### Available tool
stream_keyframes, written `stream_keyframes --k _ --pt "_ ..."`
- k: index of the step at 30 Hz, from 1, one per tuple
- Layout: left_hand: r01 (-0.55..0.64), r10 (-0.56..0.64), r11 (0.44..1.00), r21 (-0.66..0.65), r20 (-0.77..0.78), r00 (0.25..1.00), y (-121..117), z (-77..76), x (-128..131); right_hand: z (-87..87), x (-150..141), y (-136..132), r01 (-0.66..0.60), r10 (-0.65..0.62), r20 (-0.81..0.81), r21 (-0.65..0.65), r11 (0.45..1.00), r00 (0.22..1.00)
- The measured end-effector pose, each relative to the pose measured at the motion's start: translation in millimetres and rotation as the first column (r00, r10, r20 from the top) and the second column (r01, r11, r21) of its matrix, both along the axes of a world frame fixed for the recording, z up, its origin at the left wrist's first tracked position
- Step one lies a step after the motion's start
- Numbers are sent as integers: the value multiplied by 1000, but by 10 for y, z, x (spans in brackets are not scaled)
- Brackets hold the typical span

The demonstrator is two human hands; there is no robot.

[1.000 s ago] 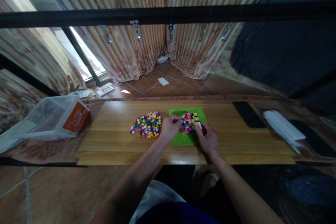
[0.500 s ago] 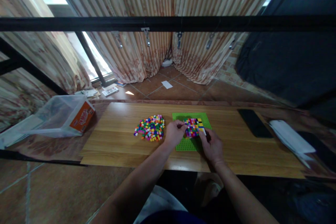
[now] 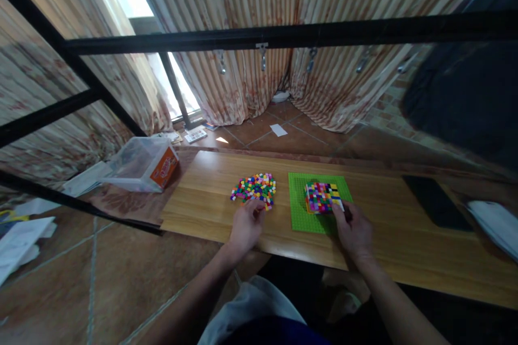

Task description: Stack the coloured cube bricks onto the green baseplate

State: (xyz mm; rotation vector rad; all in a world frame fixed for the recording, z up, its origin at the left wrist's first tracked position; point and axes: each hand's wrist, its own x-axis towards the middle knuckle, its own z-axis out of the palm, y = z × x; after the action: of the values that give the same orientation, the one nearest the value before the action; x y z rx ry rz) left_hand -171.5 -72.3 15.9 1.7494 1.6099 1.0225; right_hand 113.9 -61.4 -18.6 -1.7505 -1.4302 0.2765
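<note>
A loose pile of small multicoloured toy bricks [image 3: 256,187] lies on the wooden table. My left hand [image 3: 246,225] is at its near edge, fingers curled together; whether a brick is between the fingertips is too small to tell. Right of the pile lies a green studded baseplate [image 3: 298,215]. A rectangular block built of mixed-colour bricks [image 3: 321,198] stands on it, with yellow and black ones at its far right. My right hand [image 3: 355,230] grips the block's near right corner, thumb against the side by a white brick.
A dark phone-like slab [image 3: 435,202] lies on the table's right, with a white folded item [image 3: 494,223] beyond it. Left of the table sits a clear plastic box with an orange label [image 3: 165,168]. A black metal bar [image 3: 283,35] crosses in front of the curtains.
My left hand has moved from the brick block leftward to the pile. My right hand stays at the block's corner. The view has turned left, so everything appears further right.
</note>
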Motion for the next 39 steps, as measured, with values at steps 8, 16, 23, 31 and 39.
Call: stream_keyframes --k 8,16,23,31,39 --pt "-35 43 999 41 -212 976 -38 -15 -328 -7 -2 1 4 -4 0 -15 1000 1000" --pt "87 -38 992 90 -445 895 40 -72 -193 33 -16 -16 -5 5 20 -6 1000 1000" --pt "91 -55 993 75 -389 919 -2 -75 -226 38 -23 -14 4 -4 31 3 1000 1000" --pt "97 -53 989 114 -338 940 -39 -84 -231 57 -36 -22 -6 6 28 4 1000 1000" --pt "59 11 989 136 -470 883 -41 -87 -192 44 -32 -15 -8 8 -2 9 1000 1000"
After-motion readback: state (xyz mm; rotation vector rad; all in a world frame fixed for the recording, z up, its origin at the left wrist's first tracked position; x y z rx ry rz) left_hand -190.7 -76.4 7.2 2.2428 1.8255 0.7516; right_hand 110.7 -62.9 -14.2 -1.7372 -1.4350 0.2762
